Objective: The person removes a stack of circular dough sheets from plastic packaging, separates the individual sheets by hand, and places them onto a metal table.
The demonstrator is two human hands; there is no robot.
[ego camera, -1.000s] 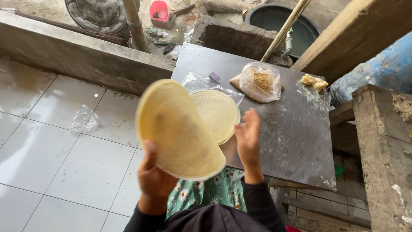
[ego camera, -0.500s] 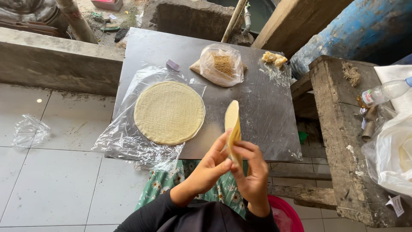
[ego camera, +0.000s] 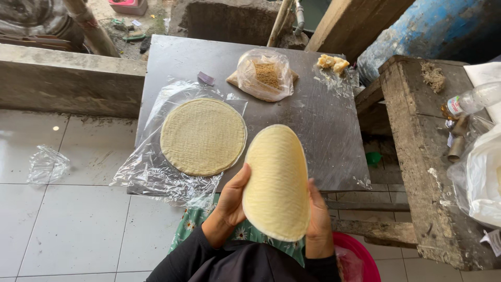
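Pinching a thin pale-yellow round wafer sheet [ego camera: 276, 183] at its edges, left hand [ego camera: 232, 201] and right hand [ego camera: 318, 219] fingers closed on it, any squeeze could crack it above the grey metal bench [ego camera: 313, 120].

Both forearms, in dark sleeves, rise from the bottom edge and angle in toward each other. The left hand [ego camera: 232, 201] is cupped, thumb up and palm turned inward, pressing sideways. The right hand [ego camera: 318, 219] faces it, fingers straight and together, palm inward. The hands stand apart at about chest height.
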